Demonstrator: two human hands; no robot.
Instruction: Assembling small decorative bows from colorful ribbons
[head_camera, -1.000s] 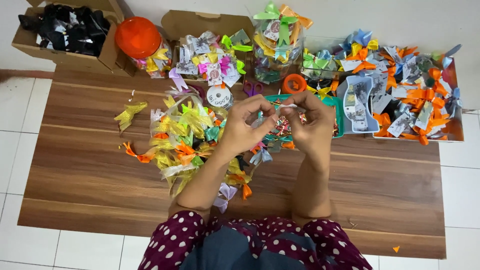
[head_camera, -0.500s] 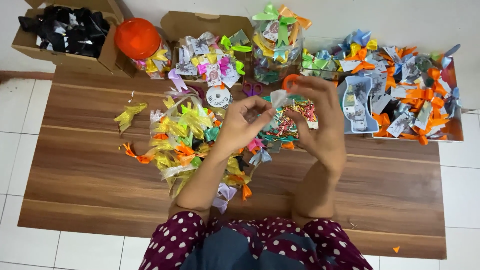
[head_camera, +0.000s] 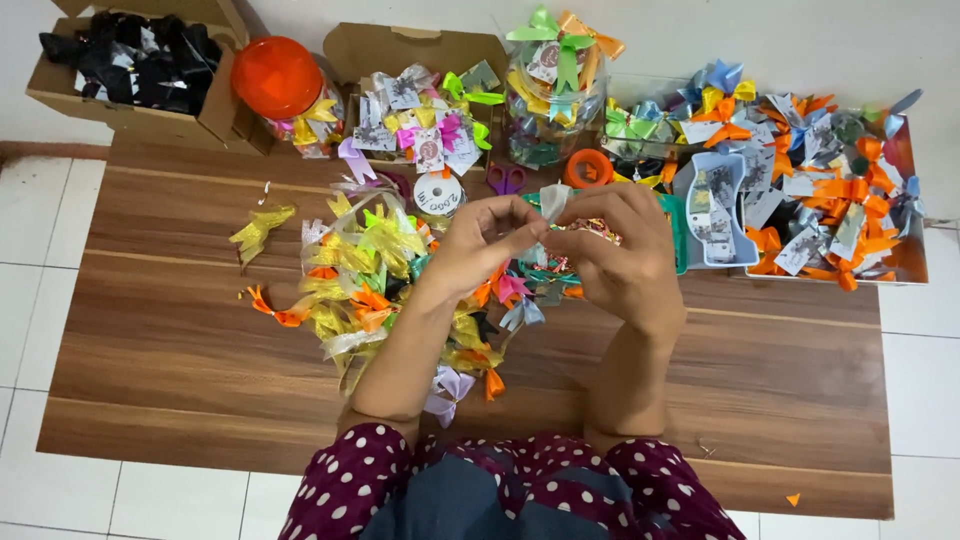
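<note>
Ribbon piece (head_camera: 553, 200), pale, pinched between both hands (head_camera: 560, 245), not yet a bow; many finished bows (head_camera: 370, 270) heap the worktop (head_camera: 180, 330).

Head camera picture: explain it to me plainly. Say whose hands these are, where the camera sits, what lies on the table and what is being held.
There is no machine here. The camera sits on a person's head and looks straight down, so the two bare hands belong to the wearer, whose dotted maroon sleeves show at the bottom. The left hand and right hand meet above a brown wooden table, and together pinch a small pale ribbon piece between the fingertips. Under and beside the left hand lies a loose pile of yellow, orange and green ribbon bows. Along the far edge stand a cardboard box of black bows, a jar with an orange lid, purple-handled scissors, an orange tape roll and a tray of orange and blue bows.
</note>
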